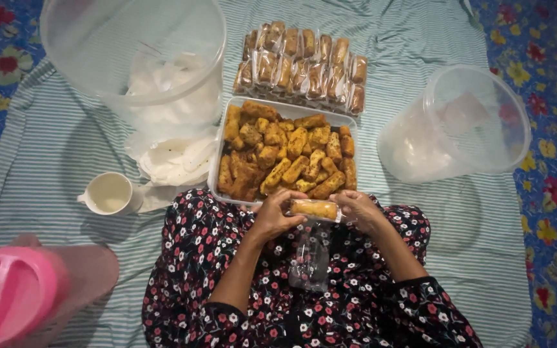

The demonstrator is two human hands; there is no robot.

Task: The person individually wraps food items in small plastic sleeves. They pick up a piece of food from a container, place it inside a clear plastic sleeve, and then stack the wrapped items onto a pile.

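Observation:
My left hand (273, 216) and my right hand (360, 209) hold the two ends of a fried roll in a clear plastic wrapper (315, 209), just above my lap. More clear wrappers (309, 258) lie on my flowered dress below it. Right in front of my hands stands a white rectangular tray (216, 169) heaped with unwrapped golden fried rolls (288, 158). Beyond the tray lies a stack of wrapped rolls (304, 67) in rows.
A large clear tub (133, 55) with white plastic inside stands at the back left, with white bags (175, 158) beside it. A clear tub (459, 125) lies on its side at the right. A white cup (107, 193) and a pink lidded jug (14, 293) sit at the left on the striped cloth (46, 142).

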